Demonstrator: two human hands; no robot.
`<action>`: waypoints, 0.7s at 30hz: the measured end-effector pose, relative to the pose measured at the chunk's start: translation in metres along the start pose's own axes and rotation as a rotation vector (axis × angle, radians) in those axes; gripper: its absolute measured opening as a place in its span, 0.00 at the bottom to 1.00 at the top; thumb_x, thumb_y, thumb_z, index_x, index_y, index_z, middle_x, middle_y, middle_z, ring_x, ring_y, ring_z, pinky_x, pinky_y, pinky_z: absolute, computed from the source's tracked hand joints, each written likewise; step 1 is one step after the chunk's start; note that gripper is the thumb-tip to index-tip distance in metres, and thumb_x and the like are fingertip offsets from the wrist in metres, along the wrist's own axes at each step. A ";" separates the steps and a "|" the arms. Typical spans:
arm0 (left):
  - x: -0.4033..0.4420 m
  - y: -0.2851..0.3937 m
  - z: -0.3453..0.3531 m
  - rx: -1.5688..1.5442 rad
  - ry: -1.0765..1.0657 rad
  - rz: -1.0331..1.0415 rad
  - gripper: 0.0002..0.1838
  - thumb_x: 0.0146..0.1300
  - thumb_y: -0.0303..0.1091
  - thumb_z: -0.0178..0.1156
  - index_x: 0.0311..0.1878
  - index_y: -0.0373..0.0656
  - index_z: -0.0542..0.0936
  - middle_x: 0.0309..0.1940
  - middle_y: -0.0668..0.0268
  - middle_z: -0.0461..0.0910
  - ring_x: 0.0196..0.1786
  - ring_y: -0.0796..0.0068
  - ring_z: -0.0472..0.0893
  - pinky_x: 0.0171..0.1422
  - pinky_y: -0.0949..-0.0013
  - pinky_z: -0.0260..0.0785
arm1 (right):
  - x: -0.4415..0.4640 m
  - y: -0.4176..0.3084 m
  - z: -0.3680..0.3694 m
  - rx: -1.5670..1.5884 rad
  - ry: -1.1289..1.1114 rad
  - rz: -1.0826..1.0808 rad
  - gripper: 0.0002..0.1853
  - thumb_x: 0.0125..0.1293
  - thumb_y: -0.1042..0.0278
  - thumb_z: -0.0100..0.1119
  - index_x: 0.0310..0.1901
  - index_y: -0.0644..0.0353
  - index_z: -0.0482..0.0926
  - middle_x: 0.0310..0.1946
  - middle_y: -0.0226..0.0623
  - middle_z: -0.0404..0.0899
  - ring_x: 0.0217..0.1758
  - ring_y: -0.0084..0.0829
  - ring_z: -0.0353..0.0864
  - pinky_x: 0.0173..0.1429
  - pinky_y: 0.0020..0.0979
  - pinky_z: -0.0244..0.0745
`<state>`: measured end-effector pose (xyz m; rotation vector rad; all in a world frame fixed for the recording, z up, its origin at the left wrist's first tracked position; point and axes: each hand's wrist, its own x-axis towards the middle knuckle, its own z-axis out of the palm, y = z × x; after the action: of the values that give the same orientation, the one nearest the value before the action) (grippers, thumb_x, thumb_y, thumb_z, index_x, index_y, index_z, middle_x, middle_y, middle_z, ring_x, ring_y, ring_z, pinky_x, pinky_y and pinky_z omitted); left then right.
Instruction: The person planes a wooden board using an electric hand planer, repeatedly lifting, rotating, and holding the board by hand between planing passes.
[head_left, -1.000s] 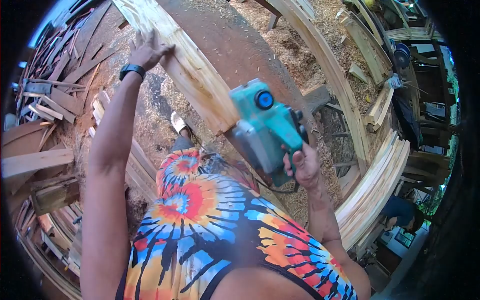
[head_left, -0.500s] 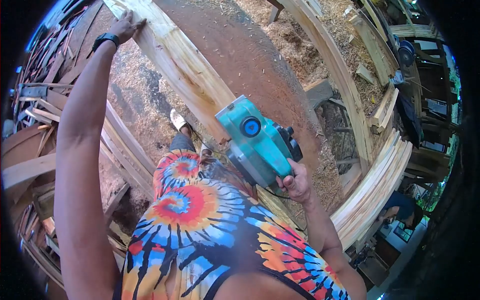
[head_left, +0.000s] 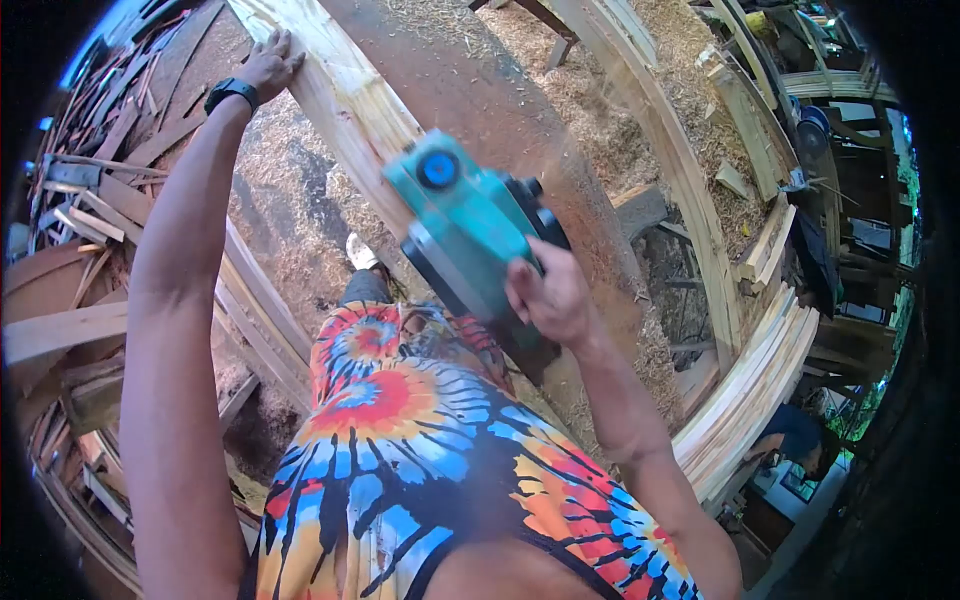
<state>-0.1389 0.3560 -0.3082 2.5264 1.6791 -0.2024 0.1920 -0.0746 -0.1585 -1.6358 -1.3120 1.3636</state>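
A teal electric planer (head_left: 475, 225) with a blue knob sits on a long pale wooden plank (head_left: 345, 105), slightly blurred. My right hand (head_left: 555, 295) is wrapped round its rear handle. Up at the far end, my left hand (head_left: 270, 66), with a dark watch on the wrist, lies on the plank's left edge with fingers stretched out. The planer's body covers the near part of the plank, and its underside is hidden.
A long curved board (head_left: 660, 130) runs along the right, near a stack of pale strips (head_left: 750, 390). Scrap wood (head_left: 110, 190) is piled at left. Shavings cover much of the ground. Another person (head_left: 795, 435) bends over at the far right.
The planer and my right hand have moved forward and to the left along the plank. My left hand appears slightly lower and farther right, still on the plank.
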 end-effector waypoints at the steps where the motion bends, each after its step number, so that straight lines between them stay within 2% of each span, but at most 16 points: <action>1: 0.000 0.001 0.001 -0.009 0.010 -0.020 0.41 0.76 0.60 0.45 0.82 0.44 0.52 0.83 0.51 0.44 0.83 0.41 0.45 0.86 0.52 0.41 | 0.020 -0.004 0.005 0.010 -0.003 -0.012 0.36 0.68 0.26 0.53 0.35 0.62 0.76 0.20 0.32 0.74 0.25 0.20 0.72 0.30 0.29 0.69; 4: 0.002 0.004 -0.003 0.004 0.011 -0.048 0.42 0.75 0.60 0.46 0.82 0.43 0.51 0.83 0.49 0.43 0.83 0.43 0.44 0.86 0.54 0.41 | 0.046 -0.014 0.010 0.177 -0.082 -0.024 0.35 0.69 0.28 0.54 0.36 0.62 0.74 0.20 0.28 0.74 0.24 0.19 0.72 0.29 0.27 0.69; 6: -0.005 0.012 -0.024 0.143 -0.108 -0.005 0.43 0.75 0.61 0.47 0.82 0.42 0.51 0.83 0.49 0.43 0.84 0.44 0.45 0.86 0.54 0.41 | 0.042 -0.013 0.009 0.213 -0.128 -0.047 0.34 0.70 0.28 0.52 0.38 0.61 0.73 0.20 0.28 0.74 0.23 0.20 0.73 0.28 0.28 0.70; 8: -0.003 0.011 -0.019 0.141 -0.094 -0.006 0.43 0.75 0.61 0.47 0.82 0.43 0.52 0.83 0.49 0.44 0.84 0.45 0.45 0.86 0.53 0.40 | 0.020 -0.006 0.004 0.088 -0.108 0.004 0.35 0.70 0.28 0.51 0.38 0.61 0.73 0.22 0.30 0.74 0.24 0.20 0.73 0.29 0.28 0.70; 9: 0.011 -0.004 0.002 0.069 -0.018 -0.030 0.43 0.75 0.61 0.47 0.82 0.43 0.52 0.83 0.50 0.44 0.84 0.45 0.45 0.86 0.53 0.40 | 0.006 -0.002 0.000 0.023 -0.096 0.030 0.35 0.70 0.27 0.51 0.38 0.61 0.73 0.22 0.32 0.75 0.24 0.20 0.73 0.30 0.28 0.70; 10: 0.011 -0.004 0.008 -0.004 0.056 -0.056 0.42 0.75 0.62 0.47 0.82 0.44 0.52 0.83 0.50 0.44 0.84 0.46 0.45 0.86 0.53 0.40 | -0.012 0.005 -0.003 -0.028 -0.076 0.040 0.37 0.70 0.26 0.50 0.42 0.63 0.76 0.24 0.35 0.76 0.25 0.24 0.76 0.32 0.32 0.72; 11: 0.012 -0.005 0.013 0.118 0.015 -0.031 0.42 0.75 0.62 0.47 0.82 0.45 0.52 0.83 0.50 0.45 0.84 0.46 0.45 0.86 0.53 0.40 | -0.031 0.010 -0.004 0.004 -0.050 0.042 0.40 0.68 0.24 0.50 0.48 0.64 0.75 0.22 0.30 0.74 0.22 0.20 0.73 0.27 0.27 0.69; 15: -0.008 0.015 -0.012 0.375 -0.064 0.017 0.42 0.75 0.63 0.47 0.82 0.48 0.53 0.83 0.53 0.45 0.84 0.45 0.45 0.86 0.53 0.41 | -0.115 0.057 -0.016 0.033 0.027 0.126 0.48 0.60 0.18 0.53 0.49 0.68 0.76 0.18 0.25 0.73 0.19 0.16 0.70 0.22 0.23 0.65; 21: -0.003 0.004 0.001 0.143 0.046 -0.003 0.39 0.76 0.62 0.44 0.82 0.50 0.54 0.83 0.54 0.46 0.83 0.42 0.47 0.86 0.52 0.42 | -0.145 0.066 -0.025 -0.015 0.050 0.138 0.48 0.57 0.16 0.55 0.45 0.67 0.77 0.18 0.27 0.73 0.18 0.17 0.71 0.22 0.23 0.65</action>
<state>-0.1367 0.3520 -0.3089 2.6493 1.7451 -0.2766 0.2394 -0.2283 -0.1647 -1.7874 -1.2032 1.3859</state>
